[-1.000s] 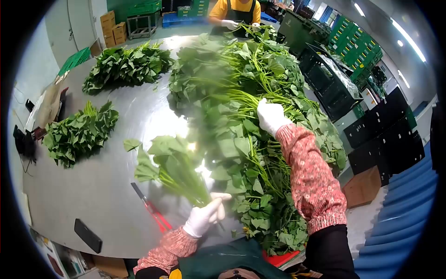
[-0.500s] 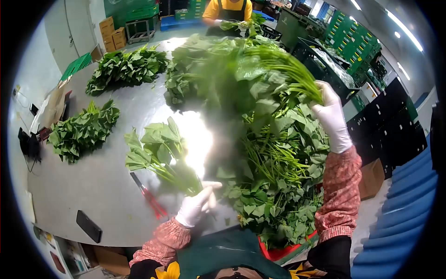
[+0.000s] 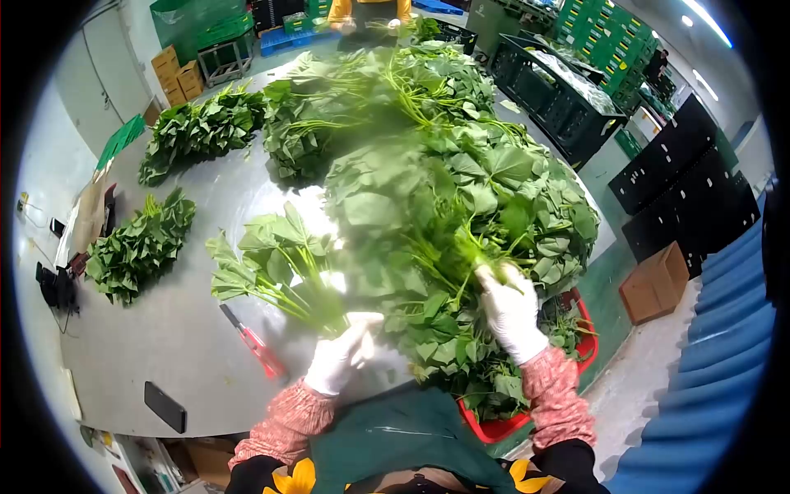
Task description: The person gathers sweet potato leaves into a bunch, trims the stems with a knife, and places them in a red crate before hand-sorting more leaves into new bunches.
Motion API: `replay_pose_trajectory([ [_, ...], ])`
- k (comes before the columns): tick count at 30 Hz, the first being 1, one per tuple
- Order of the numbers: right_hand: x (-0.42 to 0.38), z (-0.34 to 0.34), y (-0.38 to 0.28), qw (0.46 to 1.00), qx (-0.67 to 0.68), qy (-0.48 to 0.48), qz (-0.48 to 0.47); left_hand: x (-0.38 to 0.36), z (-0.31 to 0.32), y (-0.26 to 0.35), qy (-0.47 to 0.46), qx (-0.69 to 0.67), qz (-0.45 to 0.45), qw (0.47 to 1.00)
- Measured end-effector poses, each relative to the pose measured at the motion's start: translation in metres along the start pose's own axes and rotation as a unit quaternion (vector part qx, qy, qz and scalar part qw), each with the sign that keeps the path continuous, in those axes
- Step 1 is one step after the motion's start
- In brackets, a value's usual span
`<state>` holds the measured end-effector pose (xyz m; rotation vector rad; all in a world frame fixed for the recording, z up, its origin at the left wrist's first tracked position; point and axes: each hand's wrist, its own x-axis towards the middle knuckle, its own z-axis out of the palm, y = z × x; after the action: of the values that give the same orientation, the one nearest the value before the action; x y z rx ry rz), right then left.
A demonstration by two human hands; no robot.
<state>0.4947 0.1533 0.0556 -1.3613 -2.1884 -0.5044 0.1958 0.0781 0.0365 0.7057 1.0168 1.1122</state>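
In the head view my left hand [image 3: 341, 356], white-gloved, is closed round the stems of a small bunch of leafy greens [image 3: 284, 263], whose leaves fan out up and to the left above the metal table. My right hand [image 3: 508, 311], also gloved, has its fingers closed on stems at the near right of a big heap of leafy greens [image 3: 510, 173]. Some of its fingertips are hidden among the leaves. A red-handled tool, seemingly scissors [image 3: 253, 342], lies on the table left of my left hand. Part of the heap's middle is blurred.
Two bundles of greens, one nearer [image 3: 140, 247] and one farther [image 3: 202, 128], lie on the metal table [image 3: 218, 198]. A black phone [image 3: 164, 407] rests near its front edge. A red basket [image 3: 586, 333] with greens stands below right. Across the table is another person [image 3: 368, 20].
My right hand has moved down and left from the heap's far right, where it held a long bunch by the stems, to its near side. My left hand still holds its small bunch.
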Motion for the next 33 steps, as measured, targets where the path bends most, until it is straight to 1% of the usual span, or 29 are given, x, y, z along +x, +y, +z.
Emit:
replay_pose_trajectory([
  [1,-0.017,0.003,-0.009,0.999,0.019,-0.033,-0.009,0.001,0.001,0.0,-0.003,-0.001,-0.001,1.0],
  [3,-0.026,0.0,-0.02,0.997,0.042,-0.065,0.024,0.004,0.002,-0.002,-0.01,0.0,-0.007,1.0],
  [5,-0.03,0.005,-0.014,0.998,0.056,-0.035,0.018,0.005,0.008,-0.001,-0.013,0.003,-0.012,1.0],
  [6,-0.03,0.007,-0.011,0.996,0.093,-0.016,0.002,0.005,0.011,0.0,-0.019,0.003,-0.013,1.0],
  [7,-0.033,0.006,-0.012,0.994,0.094,-0.031,0.05,0.006,0.012,0.0,-0.024,0.002,-0.011,1.0],
  [8,-0.037,0.005,-0.015,0.99,0.097,-0.046,0.097,0.008,0.01,-0.002,-0.059,-0.021,-0.002,0.998],
  [9,-0.039,0.006,-0.018,0.983,0.101,-0.063,0.142,0.008,0.009,-0.002,-0.051,-0.016,-0.005,0.999],
  [10,-0.04,0.008,-0.015,0.988,0.083,-0.042,0.127,0.007,0.009,-0.002,-0.043,-0.011,-0.008,0.999],
  [13,-0.028,-0.011,-0.021,0.983,0.094,-0.056,0.149,0.002,0.007,-0.003,-0.013,-0.003,-0.013,1.0],
  [14,-0.03,-0.011,-0.017,0.987,0.064,-0.068,0.131,0.002,0.006,-0.002,-0.011,-0.004,-0.013,1.0],
  [17,-0.034,-0.039,-0.02,0.977,0.108,-0.137,0.12,0.005,0.004,-0.003,-0.015,-0.013,-0.009,1.0],
  [18,-0.027,-0.049,-0.027,0.98,0.138,-0.075,0.12,0.006,0.004,-0.004,-0.017,-0.019,-0.009,1.0],
  [21,-0.005,-0.059,-0.039,0.987,0.107,0.002,0.123,0.007,0.008,-0.003,-0.035,-0.01,-0.005,0.999],
  [22,-0.001,-0.054,-0.038,0.988,0.091,-0.009,0.126,0.007,0.009,-0.004,-0.04,-0.014,-0.008,0.999],
  [24,-0.004,-0.034,-0.033,0.983,0.078,-0.069,0.153,0.004,0.009,-0.005,-0.047,-0.021,-0.012,0.999],
  [26,-0.022,0.004,-0.021,0.98,0.078,-0.105,0.15,0.002,0.007,-0.005,-0.037,-0.023,-0.021,0.999],
  [27,-0.025,0.008,-0.024,0.978,0.093,-0.098,0.156,0.0,0.006,-0.004,-0.031,-0.024,-0.024,0.999],
  [29,-0.03,0.012,-0.027,0.981,0.097,-0.049,0.158,-0.004,0.005,-0.001,-0.003,-0.018,-0.015,1.0],
  [31,-0.033,0.006,-0.032,0.966,0.168,0.022,0.196,-0.006,0.004,0.001,0.007,-0.01,-0.01,1.0],
  [33,-0.034,0.002,-0.038,0.951,0.213,0.02,0.225,-0.006,0.003,0.0,-0.011,-0.001,-0.017,1.0],
])
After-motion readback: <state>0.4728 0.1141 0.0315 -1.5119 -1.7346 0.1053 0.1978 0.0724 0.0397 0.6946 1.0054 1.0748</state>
